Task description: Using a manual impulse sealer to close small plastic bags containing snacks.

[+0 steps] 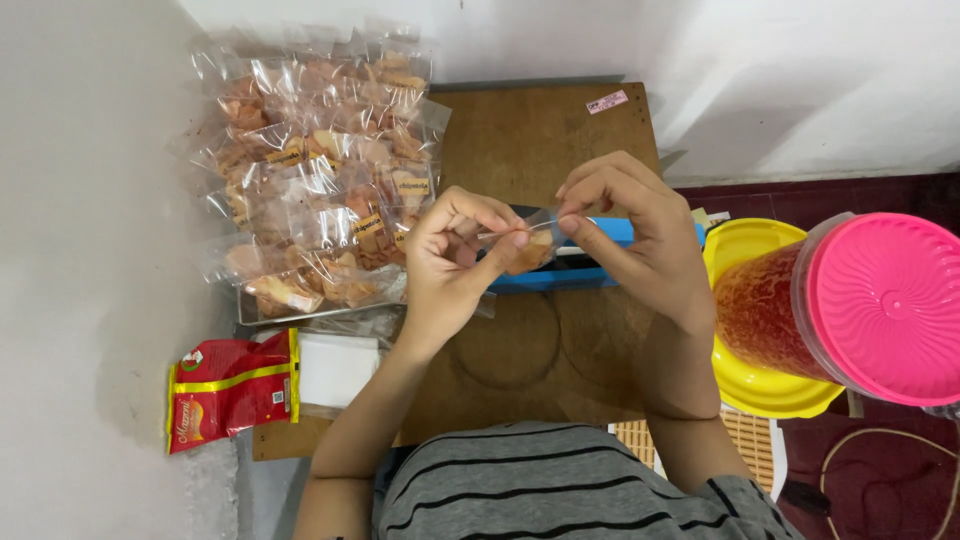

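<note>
1. Both hands are up over the middle of the wooden table (520,140). The left hand (455,260) and right hand (630,235) each pinch the top edge of a small clear plastic bag (530,245) between thumb and forefinger, fingers closed tight on the thin film. The bag hangs between them with a pale orange chip-like snack inside.
2. Right behind the bag sits a blue bar-shaped tool (590,265), hard plastic by the look of it, lying across the table.
3. At the table's left edge, a heap of filled snack bags (320,170), crinkly and shiny, is piled on a metal tray (300,315).
4. Near the left front corner: a glossy red and yellow foil packet (230,390) and a stack of flat white sheets (335,370), can't tell what they're made of.
5. Off the right edge, a clear jar (770,310) of red stuff lies tilted, with a ribbed pink lid (890,305), over a round yellow lid (760,395).
6. The table top is worn brown board with faint ring marks. White wall behind, dark red floor on the right.
</note>
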